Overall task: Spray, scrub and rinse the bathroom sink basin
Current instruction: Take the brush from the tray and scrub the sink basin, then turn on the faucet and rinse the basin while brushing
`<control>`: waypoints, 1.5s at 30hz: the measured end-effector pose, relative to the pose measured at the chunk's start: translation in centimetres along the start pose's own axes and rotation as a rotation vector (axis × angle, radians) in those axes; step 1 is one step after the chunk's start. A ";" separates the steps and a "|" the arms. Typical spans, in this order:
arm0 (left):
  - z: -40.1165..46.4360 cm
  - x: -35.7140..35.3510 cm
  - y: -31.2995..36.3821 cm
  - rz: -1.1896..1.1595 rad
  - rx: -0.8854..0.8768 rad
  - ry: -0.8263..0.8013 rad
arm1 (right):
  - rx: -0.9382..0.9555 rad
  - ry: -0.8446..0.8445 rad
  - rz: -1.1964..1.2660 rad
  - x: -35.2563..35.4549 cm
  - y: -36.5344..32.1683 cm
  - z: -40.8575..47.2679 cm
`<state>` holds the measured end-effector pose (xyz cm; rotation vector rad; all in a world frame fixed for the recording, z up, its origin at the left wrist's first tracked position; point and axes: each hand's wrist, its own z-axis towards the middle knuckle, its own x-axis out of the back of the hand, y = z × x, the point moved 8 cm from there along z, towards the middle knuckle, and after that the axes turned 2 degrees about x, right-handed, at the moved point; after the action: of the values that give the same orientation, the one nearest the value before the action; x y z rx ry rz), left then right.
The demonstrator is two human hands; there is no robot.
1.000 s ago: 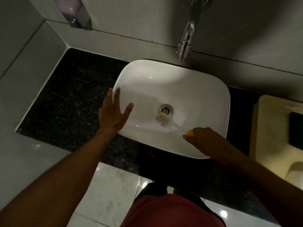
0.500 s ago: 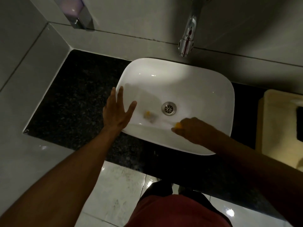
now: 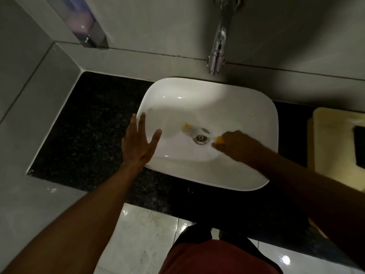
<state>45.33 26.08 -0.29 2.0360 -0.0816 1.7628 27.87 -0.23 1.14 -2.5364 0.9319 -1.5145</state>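
The left hand (image 3: 138, 147) lies flat, fingers spread, on the sink (image 3: 256, 119) rim. The right hand (image 3: 235, 145) grips a blurred brush (image 3: 187, 128) across the drain (image 3: 201, 138).

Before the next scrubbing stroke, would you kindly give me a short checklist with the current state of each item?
1. Right hand grips the yellow-tipped white brush: ok.
2. Brush head is inside the white ceramic sink basin, left of the round metal drain: ok.
3. Left hand open, steadying the basin's left rim: ok.
4. Chrome wall tap is off: ok, no water visible.
5. Cleaner sprayed on basin: cannot tell.
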 end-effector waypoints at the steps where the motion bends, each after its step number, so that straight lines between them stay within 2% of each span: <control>1: -0.1 0.1 0.1 -0.001 -0.003 -0.003 | 0.023 -0.003 0.004 -0.9 -0.4 -0.9; 4: -0.8 0.6 0.9 0.071 0.001 0.022 | 0.034 -0.049 0.034 -2.9 0.9 -4.4; 6: -1.0 1.8 3.8 0.037 -0.023 0.055 | -0.055 -0.148 0.138 -3.1 3.4 -6.3; 8: -0.2 4.1 9.9 -0.198 -0.136 0.078 | -0.211 -0.242 0.451 -2.9 5.4 -7.7; 10: 1.5 7.0 17.3 -0.528 -0.213 0.047 | -0.308 -0.245 0.801 -2.8 6.2 -8.7; 12: 3.1 9.3 23.2 -0.792 -0.173 0.024 | -0.301 -0.197 0.966 -2.7 5.8 -9.3; 14: 3.9 10.5 27.1 -0.932 -0.091 0.055 | -0.274 -0.145 1.080 -2.9 4.5 -9.5; 18: 5.0 10.9 27.7 -1.015 0.056 0.166 | -0.326 -0.036 1.244 -3.9 3.4 -8.8; 20: 6.0 10.9 27.1 -1.027 0.042 0.133 | -0.365 -0.045 1.281 -4.6 2.9 -8.3; 22: 6.9 10.9 27.0 -1.038 -0.032 0.030 | -0.411 -0.067 1.377 -5.0 2.2 -7.8; 24: 7.0 11.3 27.4 -1.004 -0.140 -0.115 | -0.440 -0.099 1.483 -5.1 1.3 -7.4; 26: 6.8 11.9 27.6 -0.821 -0.246 -0.212 | -0.429 -0.154 1.535 -5.2 0.4 -7.1; 29: 7.0 13.2 26.8 -0.457 -0.332 -0.220 | -0.402 -0.214 1.578 -5.1 -0.3 -6.9; 31: 7.7 14.4 26.3 -0.345 -0.307 -0.165 | -0.403 -0.214 1.628 -4.7 -0.4 -6.8; 34: 8.4 15.6 26.3 -0.257 -0.227 -0.095 | -0.420 -0.200 1.712 -4.7 -0.5 -6.7; 38: 8.5 15.8 27.2 -0.190 -0.210 -0.074 | -0.496 -0.169 1.781 -5.6 -0.2 -6.4; 45: 8.3 15.8 27.8 -0.166 -0.170 -0.057 | -0.469 -0.287 1.782 -8.0 0.4 -8.1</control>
<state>46.82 1.81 22.12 1.9132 -0.0747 1.5441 18.42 5.67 -1.10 -0.8724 2.4465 -0.3047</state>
